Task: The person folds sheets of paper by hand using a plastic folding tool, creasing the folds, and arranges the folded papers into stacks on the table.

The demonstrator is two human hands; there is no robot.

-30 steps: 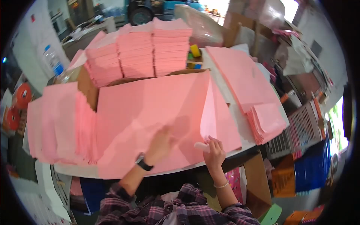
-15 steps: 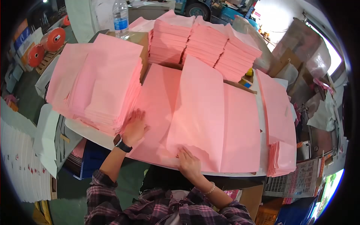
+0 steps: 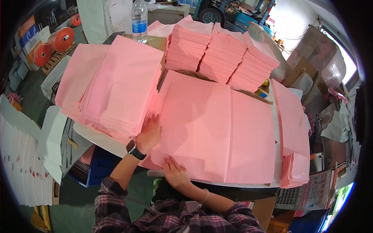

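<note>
A large pink paper sheet (image 3: 194,128) lies over other pink paper on the table in front of me, with a vertical edge or fold line near its right side. My right hand (image 3: 176,173) holds the sheet's lower left corner, fingertips on top; the thumb is not clearly visible. At the sheet's left edge is my left hand (image 3: 149,132), fingers spread and resting on the paper, beside a thick stack of pink sheets (image 3: 120,85). That hand's wrist carries a dark watch (image 3: 135,150).
Tall stacks of pink paper (image 3: 221,54) stand along the back. A water bottle (image 3: 139,23) is at the back left, behind the left stack. More pink sheets (image 3: 289,120) lie at the right edge. White stacked sheets (image 3: 25,163) stand on the floor side at left.
The lifted, bent pink sheet has come down flat and spread to the left. My right hand has moved left with its corner. My left hand stays by the stack as the view shifts.
</note>
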